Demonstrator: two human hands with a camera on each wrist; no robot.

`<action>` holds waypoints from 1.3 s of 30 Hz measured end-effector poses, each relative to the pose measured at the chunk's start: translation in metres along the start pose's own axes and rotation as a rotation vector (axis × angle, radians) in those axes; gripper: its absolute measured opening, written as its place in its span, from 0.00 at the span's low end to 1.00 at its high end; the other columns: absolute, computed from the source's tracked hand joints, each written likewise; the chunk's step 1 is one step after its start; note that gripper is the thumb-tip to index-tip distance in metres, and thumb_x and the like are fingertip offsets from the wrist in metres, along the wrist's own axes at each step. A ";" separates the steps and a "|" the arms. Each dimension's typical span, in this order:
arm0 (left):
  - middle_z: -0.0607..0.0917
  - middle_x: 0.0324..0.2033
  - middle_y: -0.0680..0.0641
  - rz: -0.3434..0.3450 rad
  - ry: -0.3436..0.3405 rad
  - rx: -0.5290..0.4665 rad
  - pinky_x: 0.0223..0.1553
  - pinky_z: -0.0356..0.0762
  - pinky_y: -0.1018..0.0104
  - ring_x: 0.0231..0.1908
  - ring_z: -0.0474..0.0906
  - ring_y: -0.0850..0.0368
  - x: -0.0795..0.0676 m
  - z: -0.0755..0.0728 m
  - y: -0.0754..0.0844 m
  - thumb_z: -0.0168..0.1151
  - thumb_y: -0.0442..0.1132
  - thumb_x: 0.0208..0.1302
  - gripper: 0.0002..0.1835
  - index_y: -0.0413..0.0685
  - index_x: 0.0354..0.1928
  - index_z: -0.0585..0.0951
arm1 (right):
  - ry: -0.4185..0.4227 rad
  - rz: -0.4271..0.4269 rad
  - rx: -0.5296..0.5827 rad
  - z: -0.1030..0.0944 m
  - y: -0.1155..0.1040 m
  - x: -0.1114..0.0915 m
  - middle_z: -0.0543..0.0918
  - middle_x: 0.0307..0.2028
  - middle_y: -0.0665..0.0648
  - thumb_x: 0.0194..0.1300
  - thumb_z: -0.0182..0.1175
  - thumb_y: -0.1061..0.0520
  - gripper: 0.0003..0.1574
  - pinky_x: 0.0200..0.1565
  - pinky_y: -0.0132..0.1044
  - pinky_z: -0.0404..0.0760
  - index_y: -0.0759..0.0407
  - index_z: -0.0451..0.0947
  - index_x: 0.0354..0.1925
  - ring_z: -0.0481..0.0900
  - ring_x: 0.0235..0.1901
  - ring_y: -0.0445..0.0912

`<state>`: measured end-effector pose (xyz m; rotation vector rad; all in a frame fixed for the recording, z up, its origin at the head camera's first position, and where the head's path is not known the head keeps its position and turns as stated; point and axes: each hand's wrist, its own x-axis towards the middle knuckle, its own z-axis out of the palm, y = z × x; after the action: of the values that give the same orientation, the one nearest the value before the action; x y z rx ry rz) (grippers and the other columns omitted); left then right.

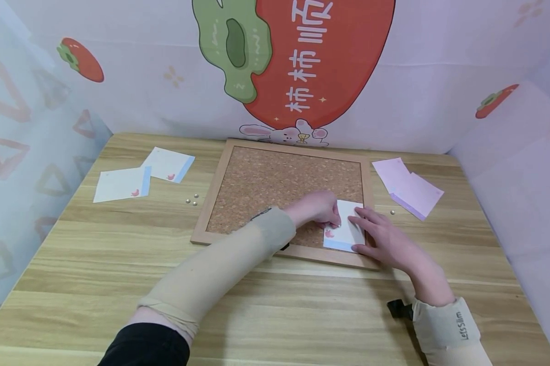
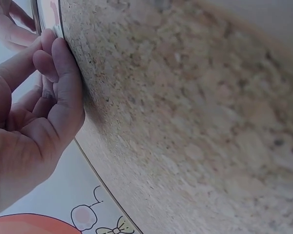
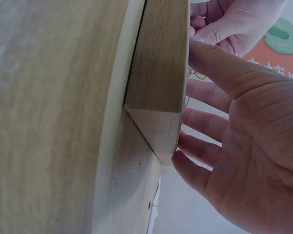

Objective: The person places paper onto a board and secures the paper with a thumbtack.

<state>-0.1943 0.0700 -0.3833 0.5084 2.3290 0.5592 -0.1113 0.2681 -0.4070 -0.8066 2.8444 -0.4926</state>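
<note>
A white note card (image 1: 348, 221) with a blue edge strip and a small pink print lies on the lower right corner of the wood-framed corkboard (image 1: 275, 170). My left hand (image 1: 318, 207) bends its fingers over the card's left part, pinching a tiny pale pearl-headed pushpin (image 1: 339, 226) at the fingertips against the card. In the left wrist view, the left thumb and fingers (image 2: 58, 63) meet close to the cork surface. My right hand (image 1: 389, 241) spreads its fingers on the card's right side and the board's frame (image 3: 158, 63), holding nothing.
Two white-and-blue cards (image 1: 121, 184) lie left of the board, with several pearl-like pins (image 1: 195, 204) beside them. Overlapping pink-purple cards (image 1: 416, 195) and a single pearl-like pin (image 1: 392, 212) lie to its right. A printed backdrop (image 1: 142, 101) rises behind the table (image 1: 302, 315).
</note>
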 end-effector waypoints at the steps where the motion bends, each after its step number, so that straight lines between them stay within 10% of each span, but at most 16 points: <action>1: 0.82 0.18 0.56 0.001 0.002 0.008 0.22 0.69 0.76 0.17 0.73 0.65 0.000 0.000 0.000 0.67 0.45 0.67 0.11 0.50 0.28 0.87 | 0.000 -0.001 0.000 0.000 0.000 0.000 0.67 0.70 0.70 0.62 0.70 0.54 0.38 0.66 0.65 0.67 0.64 0.71 0.67 0.63 0.70 0.68; 39: 0.78 0.18 0.57 0.057 0.100 0.063 0.24 0.66 0.76 0.17 0.70 0.67 -0.003 0.008 -0.001 0.66 0.44 0.67 0.11 0.51 0.27 0.85 | 0.006 -0.001 0.004 0.002 0.001 0.000 0.67 0.70 0.70 0.62 0.70 0.54 0.38 0.66 0.65 0.67 0.64 0.71 0.67 0.63 0.70 0.67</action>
<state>-0.1869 0.0693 -0.3875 0.5902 2.4398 0.5501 -0.1115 0.2685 -0.4088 -0.8072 2.8478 -0.5024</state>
